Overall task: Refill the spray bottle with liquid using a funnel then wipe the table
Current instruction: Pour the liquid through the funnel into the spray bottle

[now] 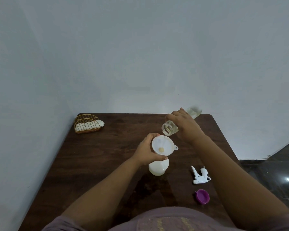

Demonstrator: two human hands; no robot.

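Observation:
A white spray bottle (pixel 158 168) stands upright on the dark wooden table (pixel 93 157), with a white funnel (pixel 163 145) seated in its neck. My left hand (pixel 146 150) grips the funnel's rim and the bottle neck below it. My right hand (pixel 184 126) holds a clear plastic bottle (pixel 170 128) tilted mouth-down over the funnel, and a thin stream of pale liquid runs from it into the funnel. The white trigger sprayer head (pixel 200 175) lies on the table to the right of the spray bottle.
A purple cap (pixel 202 196) lies near the table's front right. A gold wire holder with white napkins (pixel 88 125) stands at the back left corner. Walls close off the back and left; dark floor shows at the right. A damp patch (pixel 154 189) marks the table in front.

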